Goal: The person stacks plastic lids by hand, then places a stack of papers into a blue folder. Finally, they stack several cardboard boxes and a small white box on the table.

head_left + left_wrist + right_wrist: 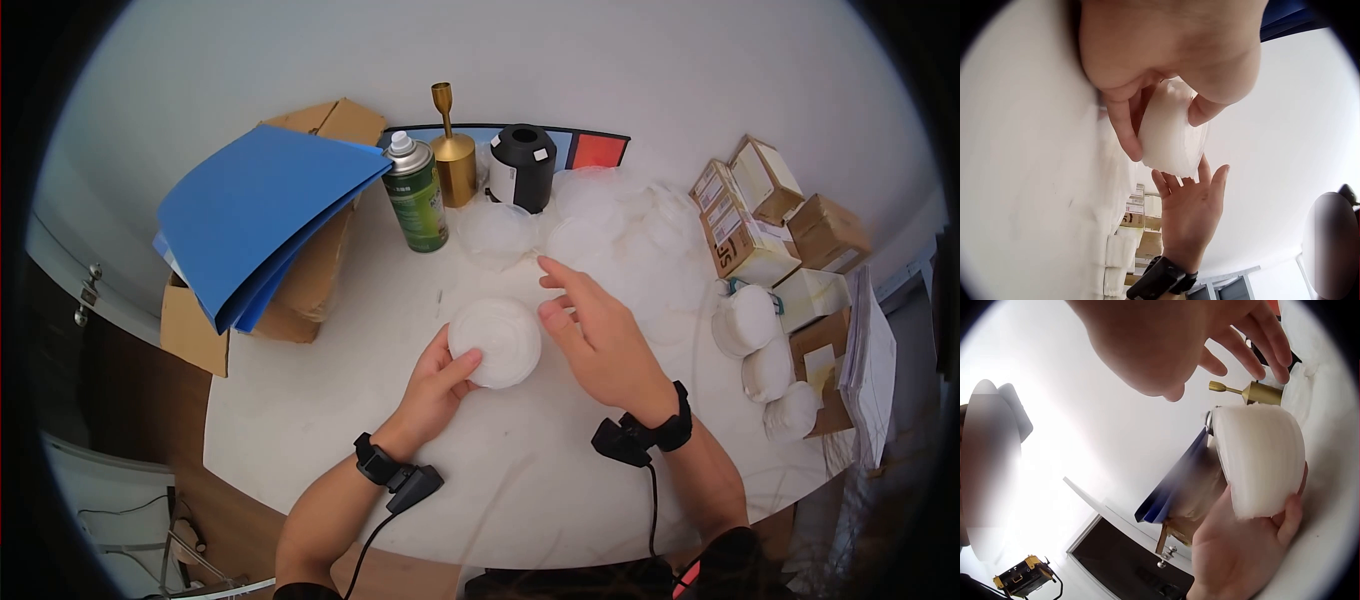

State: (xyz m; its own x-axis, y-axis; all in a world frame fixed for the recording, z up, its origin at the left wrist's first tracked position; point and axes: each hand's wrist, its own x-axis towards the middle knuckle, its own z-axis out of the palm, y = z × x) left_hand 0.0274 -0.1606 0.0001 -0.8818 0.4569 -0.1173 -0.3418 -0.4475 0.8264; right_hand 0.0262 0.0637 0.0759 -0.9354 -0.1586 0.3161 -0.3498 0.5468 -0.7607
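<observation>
Two bare hands are working over a white table [540, 470]: the left hand [435, 385] is gripping a round white stack [497, 340] near the middle, its thumb pressing the upper face, its fingers curling round the side (whether the base is touching the table, we are unable to tell). The right hand [610, 350] is hanging just beside it, not touching, fingers relaxed and slightly apart. We are judging the stack to be light, soft and easily creased, its thin layers perhaps slippery, so we are favouring a gentle hold round the rim. Its flat face is pointing up toward the head camera; being circular, that face is showing no long axis, while the stack's own axis is running roughly upright
</observation>
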